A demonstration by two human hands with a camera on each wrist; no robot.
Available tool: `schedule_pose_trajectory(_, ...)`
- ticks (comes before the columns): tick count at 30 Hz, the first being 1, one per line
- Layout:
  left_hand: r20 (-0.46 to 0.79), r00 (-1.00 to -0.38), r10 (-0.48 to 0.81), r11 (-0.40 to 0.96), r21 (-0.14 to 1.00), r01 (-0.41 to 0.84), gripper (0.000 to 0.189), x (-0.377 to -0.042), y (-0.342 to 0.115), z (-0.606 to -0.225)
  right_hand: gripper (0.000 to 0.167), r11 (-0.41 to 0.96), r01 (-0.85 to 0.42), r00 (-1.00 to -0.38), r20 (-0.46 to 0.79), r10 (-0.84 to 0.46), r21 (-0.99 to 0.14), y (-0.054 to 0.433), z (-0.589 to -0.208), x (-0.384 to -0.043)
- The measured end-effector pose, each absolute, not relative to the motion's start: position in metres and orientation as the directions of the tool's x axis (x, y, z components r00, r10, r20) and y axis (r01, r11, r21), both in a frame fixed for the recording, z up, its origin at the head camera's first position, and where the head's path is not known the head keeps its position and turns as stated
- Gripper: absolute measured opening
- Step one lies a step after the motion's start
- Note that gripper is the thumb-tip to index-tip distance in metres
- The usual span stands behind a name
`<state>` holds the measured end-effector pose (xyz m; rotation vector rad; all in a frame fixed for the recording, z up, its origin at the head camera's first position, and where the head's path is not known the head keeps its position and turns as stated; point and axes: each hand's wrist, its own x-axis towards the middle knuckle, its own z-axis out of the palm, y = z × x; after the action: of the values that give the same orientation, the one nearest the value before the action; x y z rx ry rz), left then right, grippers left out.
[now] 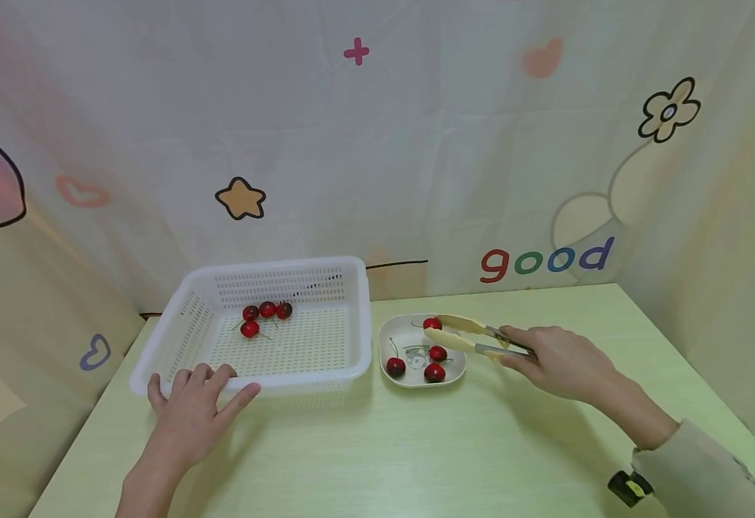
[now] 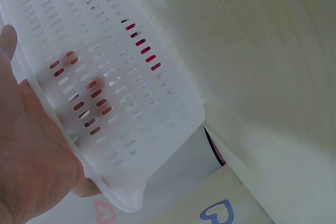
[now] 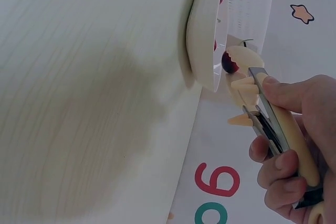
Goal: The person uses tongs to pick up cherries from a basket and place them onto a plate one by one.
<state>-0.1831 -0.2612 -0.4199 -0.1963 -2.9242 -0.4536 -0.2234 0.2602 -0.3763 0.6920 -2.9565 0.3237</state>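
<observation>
My right hand grips a pair of tongs with cream-coloured tips. The tips are on either side of a dark red cherry at the right rim of the small white dish. Several other cherries with stems lie in the dish, one of them a cherry near its front. My left hand rests on the front left rim of a white perforated plastic basket, fingers spread over the edge and thumb along it. Inside the basket, several cherries sit together toward the back left.
The basket and dish stand side by side on a pale green table. Behind them hangs a printed curtain with a star, hearts and the word "good". A grey sleeve with a dark strap covers my right forearm.
</observation>
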Motion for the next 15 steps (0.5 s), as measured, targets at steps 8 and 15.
schedule_pose_trajectory(8, 0.199, -0.975, 0.101, 0.946, 0.286, 0.156, 0.064, -0.1837, -0.2616, -0.4213, 0.048, 0.885, -0.428, -0.903, 0.122, -0.411, -0.185, 0.2627, -0.3747, -0.2221)
schedule_pose_trajectory(15, 0.204, -0.974, 0.103, 0.944, 0.289, 0.160, 0.063, -0.1829, -0.2614, -0.4213, 0.048, 0.885, -0.426, -0.904, 0.126, -0.409, -0.187, 0.2650, -0.3743, -0.2218)
